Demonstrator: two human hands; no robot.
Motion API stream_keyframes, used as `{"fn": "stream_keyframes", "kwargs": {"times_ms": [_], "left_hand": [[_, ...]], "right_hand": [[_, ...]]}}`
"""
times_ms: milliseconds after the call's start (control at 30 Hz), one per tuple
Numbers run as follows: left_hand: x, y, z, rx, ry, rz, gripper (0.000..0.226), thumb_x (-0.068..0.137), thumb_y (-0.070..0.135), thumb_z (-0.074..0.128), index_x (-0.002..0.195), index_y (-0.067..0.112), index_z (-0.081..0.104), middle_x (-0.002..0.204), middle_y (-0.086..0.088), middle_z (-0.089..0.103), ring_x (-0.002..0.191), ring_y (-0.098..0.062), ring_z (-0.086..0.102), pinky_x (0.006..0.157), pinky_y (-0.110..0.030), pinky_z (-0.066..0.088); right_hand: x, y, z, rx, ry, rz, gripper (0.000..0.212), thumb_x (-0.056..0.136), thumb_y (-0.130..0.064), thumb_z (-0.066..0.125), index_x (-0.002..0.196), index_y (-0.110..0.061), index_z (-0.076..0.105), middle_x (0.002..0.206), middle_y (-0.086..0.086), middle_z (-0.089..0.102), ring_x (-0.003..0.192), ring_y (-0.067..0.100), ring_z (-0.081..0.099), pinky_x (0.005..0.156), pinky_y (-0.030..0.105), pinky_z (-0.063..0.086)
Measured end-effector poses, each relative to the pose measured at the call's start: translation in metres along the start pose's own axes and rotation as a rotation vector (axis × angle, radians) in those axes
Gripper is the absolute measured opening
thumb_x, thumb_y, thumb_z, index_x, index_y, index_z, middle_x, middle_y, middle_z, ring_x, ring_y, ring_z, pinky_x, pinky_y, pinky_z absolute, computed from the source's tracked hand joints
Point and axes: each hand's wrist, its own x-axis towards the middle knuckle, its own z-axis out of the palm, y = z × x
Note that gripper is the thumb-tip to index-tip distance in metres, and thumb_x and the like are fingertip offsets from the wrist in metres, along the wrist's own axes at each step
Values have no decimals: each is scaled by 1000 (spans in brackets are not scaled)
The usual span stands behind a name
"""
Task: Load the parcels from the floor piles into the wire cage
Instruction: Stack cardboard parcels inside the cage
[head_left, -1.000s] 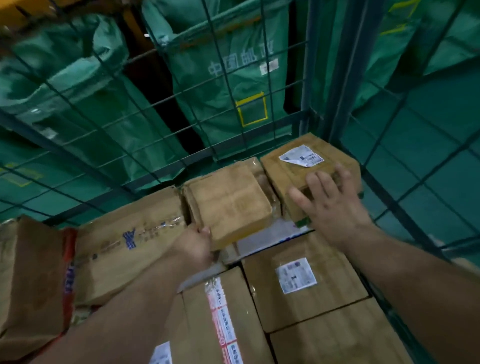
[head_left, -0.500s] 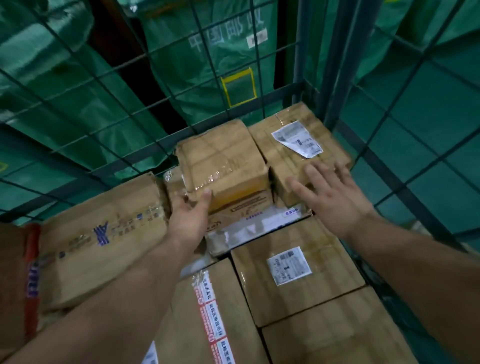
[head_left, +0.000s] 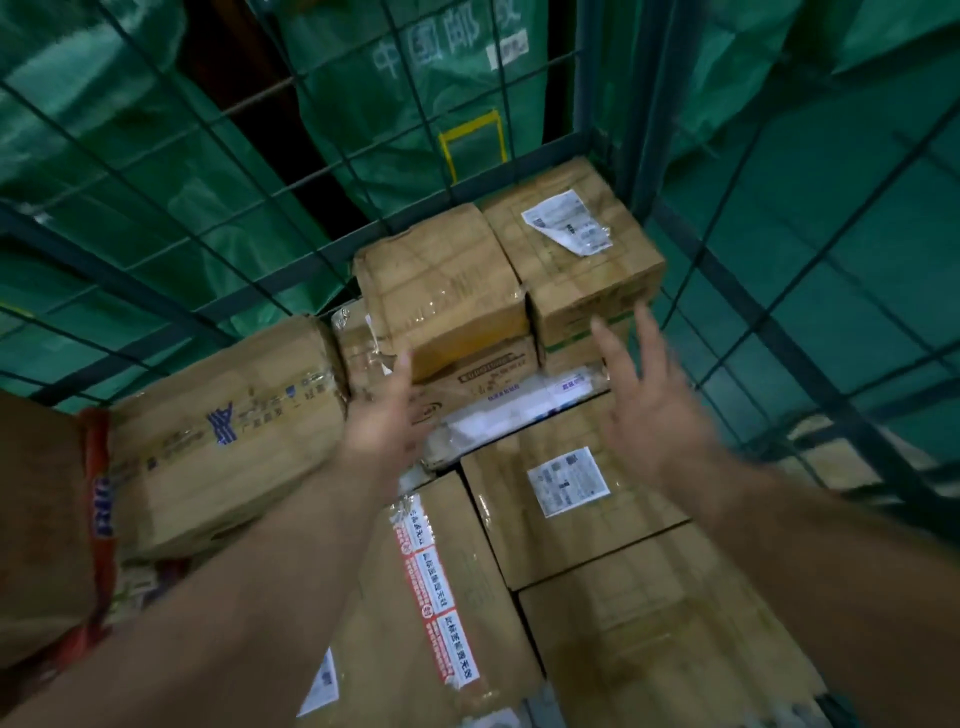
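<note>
My left grip (head_left: 387, 410) is loosely spread, its fingertips at the front edge of the small box (head_left: 441, 291) in the far right corner of the wire cage (head_left: 638, 130). My right grip (head_left: 652, 405), splayed and blurred, holds nothing, near the labelled box (head_left: 576, 260).

Past my left fingers (head_left: 402, 365), the taped parcel (head_left: 441, 286) is plain brown. Past my right fingers (head_left: 605, 340), the labelled parcel (head_left: 576, 270) is brown with a white, black-printed label. Beyond them, dark green cage wire (head_left: 641, 130).

Matt cardboard parcels (head_left: 441, 291) under glossy tape, inside painted metal wire cage (head_left: 636, 104).
</note>
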Motion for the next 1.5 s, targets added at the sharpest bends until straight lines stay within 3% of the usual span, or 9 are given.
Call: {"fn": "stream_keyframes", "kwargs": {"times_ms": [133,267,367,467,633,833,1167,1333,1500], "left_hand": [[-91,-69,-2,84,-82,-166,53,95,62,56,118,15,63,109,-11,71,97,-28,71,86,-42,57],[-201,-141,12,-10,-171,-366,36,99,41,62,107,6,66,87,-10,69,71,-24,62,57,-26,44],[-281,-167,23,-38,-247,-423,28,99,40,59,100,13,65,77,-3,68,57,-17,61,48,-19,37],[-344,-182,32,-61,-273,-409,31,91,51,66,89,21,60,64,6,67,51,-11,61,51,-19,38],[-402,-196,39,7,-271,-375,29,99,42,60,107,14,68,93,-5,75,77,-21,70,66,-27,49],[-433,-202,21,177,-298,-207,25,101,34,60,111,12,64,99,-7,72,82,-22,67,69,-32,48],[-471,-293,-35,396,-524,-73,21,102,36,57,109,17,62,110,-8,69,90,-21,67,71,-30,48],[-503,-352,-118,470,-554,-113,26,103,36,57,115,14,62,110,-8,69,89,-21,65,75,-32,50],[-519,-386,-179,635,-575,-108,30,103,38,56,119,13,61,112,-7,68,98,-24,68,78,-35,51]], "right_hand": [[-145,15,28,106,-325,240,77,95,-27,59,159,-22,17,151,11,39,117,26,54,92,35,47],[-288,62,103,318,-609,260,40,90,-59,59,129,-56,51,114,19,61,84,-2,57,80,32,46],[-352,36,80,950,-506,710,36,111,-17,39,84,-5,61,58,16,48,47,18,49,46,19,39],[-392,3,14,842,-673,635,36,104,4,41,74,-7,58,67,13,48,60,21,45,54,27,38],[-428,12,-15,855,-600,732,25,98,-12,53,75,-13,62,69,5,61,60,18,56,55,26,43],[-457,12,-34,870,-517,791,18,93,-39,53,80,-28,59,93,5,68,88,24,67,84,43,56],[-580,-43,10,958,-291,966,23,93,-42,49,81,-25,59,101,7,65,92,25,61,86,42,54],[-654,-108,36,1092,-201,1019,27,101,-28,53,119,-10,63,106,8,65,85,20,61,66,28,48],[-723,-172,28,1175,-185,1031,19,104,-30,51,99,-16,63,102,11,68,100,23,68,88,37,53]]}}
